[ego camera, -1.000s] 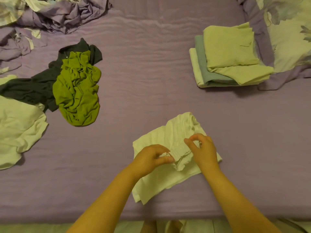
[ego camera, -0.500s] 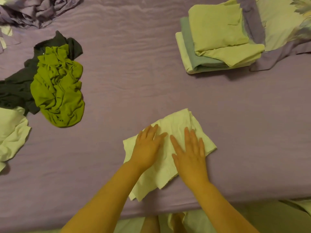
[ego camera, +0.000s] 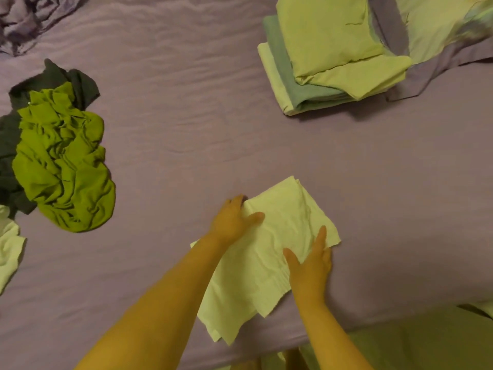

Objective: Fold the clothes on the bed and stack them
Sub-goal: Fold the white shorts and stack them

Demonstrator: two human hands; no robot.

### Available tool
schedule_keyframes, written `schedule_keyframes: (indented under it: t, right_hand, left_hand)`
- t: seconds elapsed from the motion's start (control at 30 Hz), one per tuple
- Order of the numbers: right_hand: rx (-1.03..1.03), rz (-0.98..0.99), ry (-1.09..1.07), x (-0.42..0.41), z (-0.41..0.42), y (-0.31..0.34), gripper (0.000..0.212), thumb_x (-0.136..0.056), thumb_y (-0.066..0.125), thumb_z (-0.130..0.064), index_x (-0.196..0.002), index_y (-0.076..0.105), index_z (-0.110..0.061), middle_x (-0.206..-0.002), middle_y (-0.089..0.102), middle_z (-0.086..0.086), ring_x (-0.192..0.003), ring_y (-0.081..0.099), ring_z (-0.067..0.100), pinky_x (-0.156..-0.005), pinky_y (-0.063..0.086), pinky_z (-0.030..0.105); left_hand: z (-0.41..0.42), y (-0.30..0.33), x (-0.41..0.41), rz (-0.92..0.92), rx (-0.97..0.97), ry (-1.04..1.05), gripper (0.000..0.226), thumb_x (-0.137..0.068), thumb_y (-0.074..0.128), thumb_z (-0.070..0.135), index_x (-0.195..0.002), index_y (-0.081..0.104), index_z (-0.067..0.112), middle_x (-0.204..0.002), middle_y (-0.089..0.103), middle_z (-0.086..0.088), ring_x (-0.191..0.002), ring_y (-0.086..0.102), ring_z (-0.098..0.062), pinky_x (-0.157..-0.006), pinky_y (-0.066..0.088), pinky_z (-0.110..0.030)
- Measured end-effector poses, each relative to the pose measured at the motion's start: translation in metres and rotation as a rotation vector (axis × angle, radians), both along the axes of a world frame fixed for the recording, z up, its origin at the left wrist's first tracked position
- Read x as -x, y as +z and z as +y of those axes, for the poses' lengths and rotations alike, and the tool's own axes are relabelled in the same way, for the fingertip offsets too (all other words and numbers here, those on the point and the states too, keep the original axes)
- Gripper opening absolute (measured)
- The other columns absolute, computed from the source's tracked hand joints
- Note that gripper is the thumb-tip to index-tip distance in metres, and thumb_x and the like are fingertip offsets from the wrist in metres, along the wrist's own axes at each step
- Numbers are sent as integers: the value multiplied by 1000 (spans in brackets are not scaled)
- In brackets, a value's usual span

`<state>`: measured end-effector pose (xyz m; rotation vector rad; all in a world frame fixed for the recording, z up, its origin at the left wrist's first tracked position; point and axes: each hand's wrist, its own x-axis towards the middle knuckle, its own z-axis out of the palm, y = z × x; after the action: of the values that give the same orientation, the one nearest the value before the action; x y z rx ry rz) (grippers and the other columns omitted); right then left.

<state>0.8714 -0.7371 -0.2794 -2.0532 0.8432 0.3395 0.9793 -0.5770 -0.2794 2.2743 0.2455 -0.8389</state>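
Bed (ego camera: pixel 213 129): folded stack (ego camera: pixel 333 57) parked at far right corner, clear of work. Pale garment (ego camera: pixel 280 236) at near edge, within my reach. Left hand (ego camera: pixel 234 217) grips its far-left corner; right hand (ego camera: pixel 309 265) flat, pinning it smooth.

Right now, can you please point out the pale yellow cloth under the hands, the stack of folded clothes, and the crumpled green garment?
pale yellow cloth (ego camera: pixel 285 212): head view, on its flat upper middle.
stack of folded clothes (ego camera: pixel 325 36): head view, on the top folded piece.
crumpled green garment (ego camera: pixel 64 166): head view, on its wrinkled centre.
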Motion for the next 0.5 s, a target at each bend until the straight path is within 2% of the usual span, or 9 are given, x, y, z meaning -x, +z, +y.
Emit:
schedule_keyframes:
  t: [0.1,0.2,0.27,0.37,0.5]
  right_hand:
    - [-61,-42,148,-14,-1,-1,90,-87,66,-25,-148,0,-38,-155,17,11,-137,28,30,-105,35,41]
    - [-95,-67,253,-26,-14,6,83,-87,65,-27,-136,2,-50,-157,13,3,-139,28,23,-104,35,35]
    - [-102,-97,298,-37,-21,15,78,-88,64,-30,-131,3,-54,-157,13,-1,-139,28,20,-102,34,31]
    - [-72,-142,308,-62,-33,36,76,-87,62,-37,-136,6,-51,-157,16,-4,-140,26,17,-98,28,24]
    - [-23,-186,338,-114,-61,77,78,-86,61,-42,-147,10,-40,-155,20,-6,-141,22,15,-103,28,29]
  left_hand:
    - [-1,9,-10,87,-22,54,47,-88,61,45,-120,54,11,-115,60,-4,-99,55,-20,-82,44,-30]
    - [2,16,-13,221,24,49,50,-86,65,44,-122,55,10,-119,58,-4,-109,56,-23,-86,46,-32]
    - [4,23,-14,231,109,73,49,-85,66,43,-121,56,12,-119,60,-2,-108,57,-22,-87,47,-33]
    - [4,44,-22,206,288,157,35,-85,66,44,-112,61,22,-110,66,4,-95,62,-13,-77,50,-28]
    - [-10,78,-50,209,450,278,43,-80,69,51,-115,61,29,-112,68,7,-100,65,-16,-92,52,-42]
